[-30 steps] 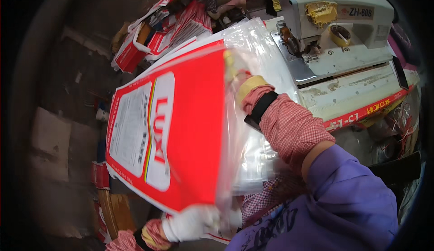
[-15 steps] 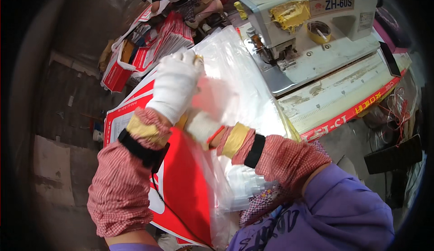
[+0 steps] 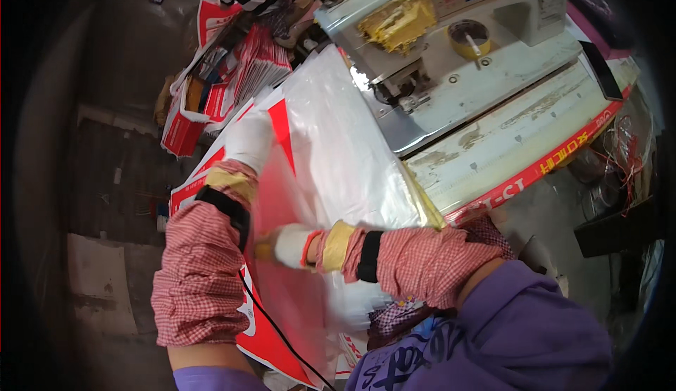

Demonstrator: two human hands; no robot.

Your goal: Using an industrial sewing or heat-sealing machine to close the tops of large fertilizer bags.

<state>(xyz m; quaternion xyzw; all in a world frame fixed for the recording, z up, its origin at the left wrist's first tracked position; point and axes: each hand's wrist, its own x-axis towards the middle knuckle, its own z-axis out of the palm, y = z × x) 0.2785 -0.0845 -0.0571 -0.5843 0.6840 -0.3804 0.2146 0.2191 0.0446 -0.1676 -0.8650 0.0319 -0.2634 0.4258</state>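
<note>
Beside one sewing machine (image 3: 451, 32), two gloved hands (image 3: 248, 141) (image 3: 287, 245) overlie red-and-white sacks (image 3: 280, 125).

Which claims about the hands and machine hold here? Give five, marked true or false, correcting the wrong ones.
1. The left hand wears a white glove. True.
2. The right hand is farther from the person's body than the left. False: it is nearer.
3. The clear plastic lies between the red printed sheets and the machine. True.
4. The ring on the machine is blue. False: it is yellow.
5. A black band circles each checked sleeve. True.
</note>
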